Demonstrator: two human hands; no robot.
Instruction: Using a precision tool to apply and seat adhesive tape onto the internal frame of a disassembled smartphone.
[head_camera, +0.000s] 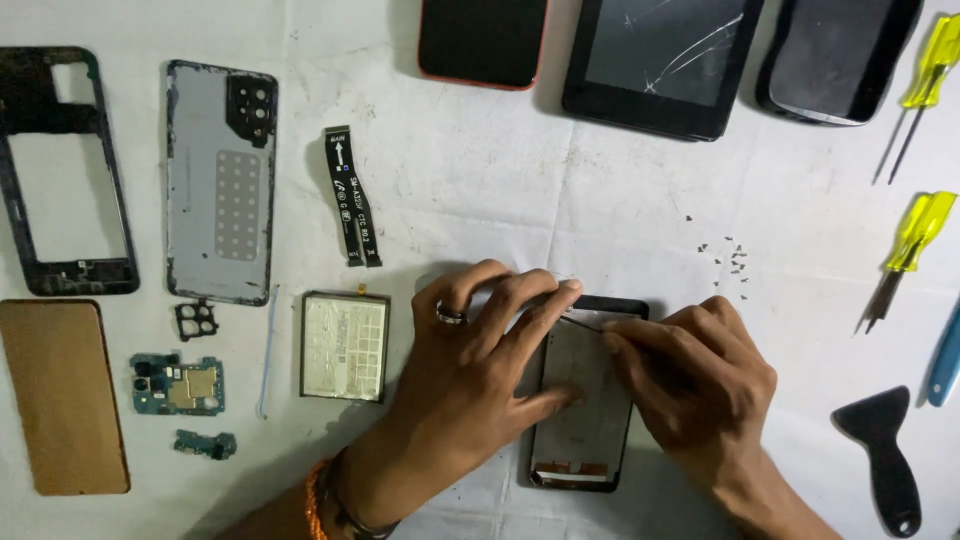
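Head view: phone frame (583, 400) lies lower centre of frame, long axis running top to bottom. Left hand (470, 350) spread flat, pinning its upper left edge. Right hand (690, 375) pinches a thin tool (580, 322) at its top edge.

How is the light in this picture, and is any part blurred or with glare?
Head view: even, soft light on the white table; both hands cast faint shadows over the opened phone. The cracked tablet screen shows mild glare. Centre is sharp; the small screws are too tiny to resolve.
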